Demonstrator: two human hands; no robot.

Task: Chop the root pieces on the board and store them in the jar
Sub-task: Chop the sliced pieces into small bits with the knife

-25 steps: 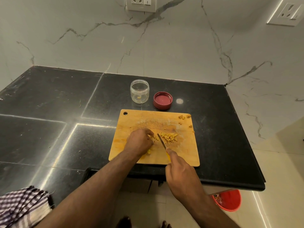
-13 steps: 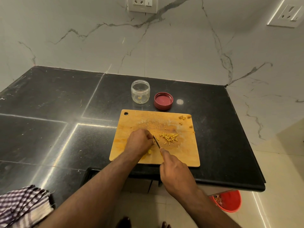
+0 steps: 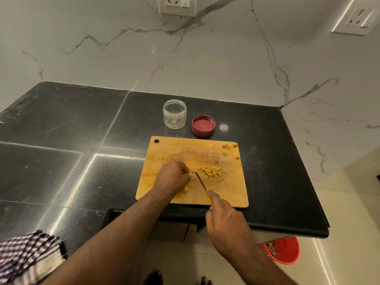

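Observation:
A wooden cutting board [image 3: 226, 194] lies on the black counter. My left hand [image 3: 172, 176] rests on the board with curled fingers, pinching a small root piece that it mostly hides. My right hand [image 3: 224, 219] grips a knife [image 3: 200, 180] with a yellow handle, its blade pointing at the left fingertips. A pile of yellow chopped strips [image 3: 210, 171] lies just right of the blade. One yellow chunk [image 3: 185, 188] sits under my left wrist. Brown scraps [image 3: 228, 146] lie at the board's far right corner. A clear open jar [image 3: 174, 114] stands behind the board.
A red lid [image 3: 203, 125] lies upside down right of the jar. A checked cloth [image 3: 26, 256] sits at the counter's near left. A red bucket [image 3: 282, 250] stands on the floor below the counter's right end. Marble walls with sockets close the back.
The knife shifted left against my left fingertips half a second ago, then drew back a little to the right. My left hand stayed in place on the board.

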